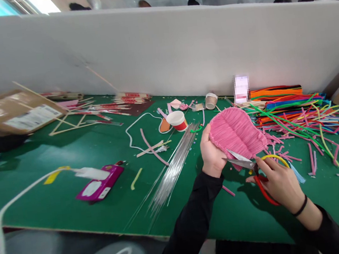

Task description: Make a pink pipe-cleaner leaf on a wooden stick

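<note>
My left hand (212, 154) grips a pink fuzzy piece (237, 133) that looks built from rows of pipe cleaners, with a crease down its middle. It is held up above the table, and part of its underside is hidden. In my right hand (281, 181) is a pair of scissors (265, 194) with one red and one yellow handle loop. Their blades stand apart in front of the piece's lower edge, pointing left toward my left palm. Cut pink pipe cleaner bits (282, 153) lie on the table to the right of the piece.
A green table (111, 211) carries a bundle of thin wires (174, 169), a red-and-white paper cup (177, 121) and a purple box (102, 185) with a white cord. Colourful pipe cleaners (296, 108) pile up at right beside a blurred phone (241, 89). A cardboard box (17, 109) sits far left, before a white partition (148, 52).
</note>
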A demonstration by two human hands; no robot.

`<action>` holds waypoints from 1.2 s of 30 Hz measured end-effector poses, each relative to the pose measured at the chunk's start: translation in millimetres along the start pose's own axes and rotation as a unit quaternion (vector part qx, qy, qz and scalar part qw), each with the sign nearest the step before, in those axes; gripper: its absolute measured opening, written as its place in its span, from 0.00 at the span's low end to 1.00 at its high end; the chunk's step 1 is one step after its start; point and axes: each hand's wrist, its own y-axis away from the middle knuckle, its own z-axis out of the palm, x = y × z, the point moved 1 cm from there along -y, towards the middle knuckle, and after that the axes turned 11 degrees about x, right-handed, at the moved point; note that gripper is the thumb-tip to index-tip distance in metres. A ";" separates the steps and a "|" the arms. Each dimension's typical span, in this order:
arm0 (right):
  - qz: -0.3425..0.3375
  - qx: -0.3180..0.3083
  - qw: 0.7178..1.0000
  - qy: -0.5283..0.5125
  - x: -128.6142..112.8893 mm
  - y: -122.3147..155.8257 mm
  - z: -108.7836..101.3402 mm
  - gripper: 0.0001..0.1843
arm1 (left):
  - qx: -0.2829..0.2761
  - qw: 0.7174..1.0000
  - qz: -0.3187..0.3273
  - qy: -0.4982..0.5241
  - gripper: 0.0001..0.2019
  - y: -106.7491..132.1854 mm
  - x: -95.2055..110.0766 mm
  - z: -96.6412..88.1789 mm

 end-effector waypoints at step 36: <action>0.134 -0.014 0.991 -0.011 -31.0 2.1 13.7 0.26 | 0.057 0.986 0.138 0.066 0.16 -3.0 -3.7 -2.3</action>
